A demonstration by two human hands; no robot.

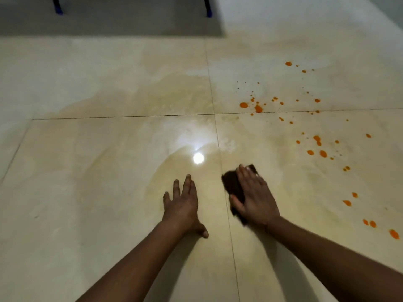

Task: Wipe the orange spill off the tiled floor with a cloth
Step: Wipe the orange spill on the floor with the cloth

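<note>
Glossy cream tiles make up the tiled floor in front of you, and at the far edge two blue furniture legs stand in a grey patch that I take for shadow. Across the left and middle tiles lies a pale, streaky yellowish film, which looks like the residue of wiping, so that side probably needs only a final pass. Your left hand lies flat on the floor with its fingers spread and holds nothing; it seems to be propping your weight while you lean forward. Just beyond it a ceiling light glares off the wet surface. Across the grout line, your right hand presses palm-down on the dark brown cloth, fingers fairly straight over it, not bunched round it; a flat hand keeps more of the fabric on the tile. The two hands are apart, one on each side of the joint. The orange spill remains as scattered drops well to the right of the cloth, running from the far tile down to the near right edge, none of them under the cloth now. No brand, label or writing can be read anywhere.
</note>
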